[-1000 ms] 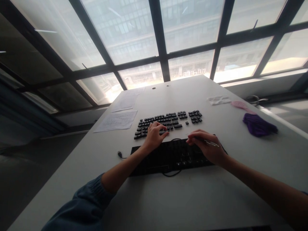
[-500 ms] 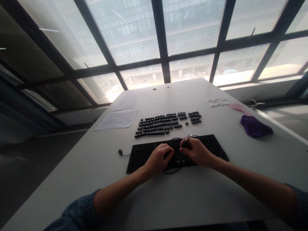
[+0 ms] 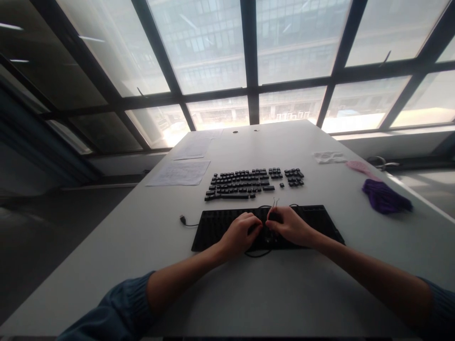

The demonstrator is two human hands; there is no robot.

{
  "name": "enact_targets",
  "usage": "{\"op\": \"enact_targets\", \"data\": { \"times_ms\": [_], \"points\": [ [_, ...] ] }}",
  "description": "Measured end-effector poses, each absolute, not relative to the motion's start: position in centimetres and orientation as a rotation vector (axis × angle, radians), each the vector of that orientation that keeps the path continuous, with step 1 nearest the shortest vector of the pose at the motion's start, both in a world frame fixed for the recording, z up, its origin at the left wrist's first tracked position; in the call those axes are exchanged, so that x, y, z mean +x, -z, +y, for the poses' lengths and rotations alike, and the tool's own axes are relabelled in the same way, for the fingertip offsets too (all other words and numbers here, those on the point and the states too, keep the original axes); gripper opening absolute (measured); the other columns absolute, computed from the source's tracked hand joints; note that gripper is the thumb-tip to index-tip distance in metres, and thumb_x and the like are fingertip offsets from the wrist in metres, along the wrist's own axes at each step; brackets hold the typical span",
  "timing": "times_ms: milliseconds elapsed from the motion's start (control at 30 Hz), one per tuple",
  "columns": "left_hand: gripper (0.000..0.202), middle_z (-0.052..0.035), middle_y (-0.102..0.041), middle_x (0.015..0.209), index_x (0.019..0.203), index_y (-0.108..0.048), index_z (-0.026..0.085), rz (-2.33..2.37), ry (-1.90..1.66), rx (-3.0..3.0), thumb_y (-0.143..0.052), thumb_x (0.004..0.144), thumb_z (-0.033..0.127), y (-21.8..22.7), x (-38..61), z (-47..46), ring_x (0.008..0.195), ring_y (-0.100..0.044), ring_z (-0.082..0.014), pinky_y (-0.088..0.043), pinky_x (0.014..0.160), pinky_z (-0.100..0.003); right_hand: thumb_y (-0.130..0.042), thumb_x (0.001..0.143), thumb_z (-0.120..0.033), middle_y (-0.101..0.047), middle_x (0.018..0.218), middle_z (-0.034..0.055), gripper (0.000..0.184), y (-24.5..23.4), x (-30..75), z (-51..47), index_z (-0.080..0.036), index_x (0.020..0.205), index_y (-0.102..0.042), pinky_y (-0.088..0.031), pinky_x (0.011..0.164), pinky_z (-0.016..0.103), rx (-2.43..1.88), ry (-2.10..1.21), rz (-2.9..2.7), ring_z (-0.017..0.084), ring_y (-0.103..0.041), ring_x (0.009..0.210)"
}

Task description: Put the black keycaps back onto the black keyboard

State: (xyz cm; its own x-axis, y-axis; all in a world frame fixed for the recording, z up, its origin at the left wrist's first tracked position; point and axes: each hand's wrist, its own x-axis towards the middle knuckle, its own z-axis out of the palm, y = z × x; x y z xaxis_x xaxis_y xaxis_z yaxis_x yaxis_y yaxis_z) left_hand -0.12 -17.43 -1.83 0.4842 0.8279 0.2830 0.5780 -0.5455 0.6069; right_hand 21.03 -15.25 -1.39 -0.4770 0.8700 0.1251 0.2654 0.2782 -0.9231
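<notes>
A black keyboard base [image 3: 316,220] lies on the white table [image 3: 270,293], its cable ending in a USB plug [image 3: 182,219] at the left. Behind it, several loose black keycaps [image 3: 249,182] are laid out in rows. Both hands rest on the middle of the keyboard base, close together. My left hand [image 3: 241,233] has its fingers curled, pressed on the base; what it pinches is hidden. My right hand [image 3: 289,226] grips a thin wire keycap puller [image 3: 275,204] whose metal prongs stick up past the fingers.
Printed paper sheets [image 3: 179,172] lie at the back left. At the right sit a purple cloth [image 3: 384,197], a pink item [image 3: 357,166] and a white crumpled wrapper [image 3: 329,157]. Large windows with dark frames rise behind the table's far edge.
My left hand came back from the loose keycaps to the keyboard base and met my right hand at its middle. The right hand shifted left, with the puller now pointing up.
</notes>
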Motion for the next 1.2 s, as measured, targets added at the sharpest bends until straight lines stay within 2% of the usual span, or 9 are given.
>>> {"op": "enact_targets", "data": {
  "times_ms": [233,400,567,733,800,933,1067,1200],
  "points": [
    [0.012,-0.0050,-0.066,0.088,0.088,-0.069,0.019,1.172,-0.772,2.293,-0.057,0.093,0.020,1.7,-0.1,-17.5,0.088,-0.059,-0.0193,-0.046,0.079,-0.031,-0.067,0.085,-0.020,-0.062,0.070,-0.0013,0.005,1.3,21.1,-16.1,-0.015,0.085,-0.066,-0.044,0.059,0.024,-0.896,-1.130,-2.106,0.012,-0.055,0.062],
    [0.013,-0.0048,-0.066,0.086,0.086,-0.069,0.020,1.172,-0.773,2.287,-0.057,0.091,0.019,1.8,0.0,-17.4,0.087,-0.059,-0.0194,-0.046,0.080,-0.031,-0.066,0.089,-0.017,-0.066,0.086,0.0043,0.004,0.9,21.2,-16.7,-0.015,0.087,-0.067,-0.051,0.075,0.029,-0.609,-0.986,-2.259,0.016,-0.061,0.078],
    [0.014,-0.0050,-0.067,0.085,0.087,-0.070,0.020,1.185,-0.769,2.274,-0.057,0.091,0.022,1.6,0.0,-17.3,0.087,-0.059,-0.0197,-0.046,0.079,-0.032,-0.062,0.092,-0.018,-0.063,0.087,0.0047,0.010,1.0,21.4,-16.7,-0.015,0.084,-0.067,-0.051,0.072,0.026,-0.521,-0.957,-2.294,0.014,-0.060,0.077],
    [0.012,-0.0032,-0.069,0.089,0.091,-0.069,0.021,1.029,-0.648,2.370,-0.060,0.085,0.017,0.7,-0.1,-17.6,0.088,-0.059,-0.0195,-0.045,0.084,-0.033,-0.064,0.090,-0.017,-0.062,0.080,0.0021,0.006,2.0,21.7,-16.1,-0.015,0.085,-0.068,-0.050,0.070,0.026,-0.536,-1.044,-2.143,0.013,-0.060,0.074],
    [0.012,-0.0024,-0.069,0.090,0.093,-0.069,0.022,0.985,-0.584,2.415,-0.069,0.081,0.025,0.5,-0.2,-17.7,0.089,-0.059,-0.0202,-0.044,0.085,-0.033,-0.065,0.088,-0.015,-0.061,0.078,0.0009,0.004,2.3,21.8,-15.9,-0.015,0.086,-0.068,-0.050,0.067,0.025,-0.561,-1.112,-2.102,0.012,-0.059,0.070],
    [0.031,-0.0019,-0.070,0.089,0.090,-0.070,0.022,1.008,-0.567,2.452,-0.083,0.072,0.044,1.0,-0.2,-17.5,0.088,-0.058,-0.0205,-0.043,0.082,-0.032,-0.063,0.088,-0.015,-0.059,0.077,0.0002,0.006,2.5,21.8,-15.9,-0.015,0.085,-0.068,-0.049,0.061,0.023,-0.595,-1.256,-2.034,0.011,-0.058,0.063],
    [0.024,-0.0020,-0.071,0.092,0.089,-0.072,0.023,0.993,-0.574,2.471,-0.081,0.077,0.041,1.5,-0.2,-17.6,0.089,-0.058,-0.0202,-0.043,0.084,-0.032,-0.064,0.088,-0.015,-0.059,0.078,0.0005,0.007,2.4,21.9,-15.9,-0.015,0.083,-0.070,-0.049,0.059,0.022,-0.570,-1.279,-2.017,0.010,-0.059,0.063],
    [0.020,-0.0041,-0.073,0.094,0.102,-0.073,0.023,1.011,-0.650,2.389,-0.072,0.087,0.035,1.7,-0.3,-17.5,0.088,-0.061,-0.0201,-0.045,0.083,-0.033,-0.063,0.091,-0.020,-0.056,0.079,-0.0005,0.010,2.3,21.9,-15.9,-0.015,0.084,-0.069,-0.051,0.055,0.022,-0.573,-1.302,-1.815,0.009,-0.060,0.058]
  ]
}}
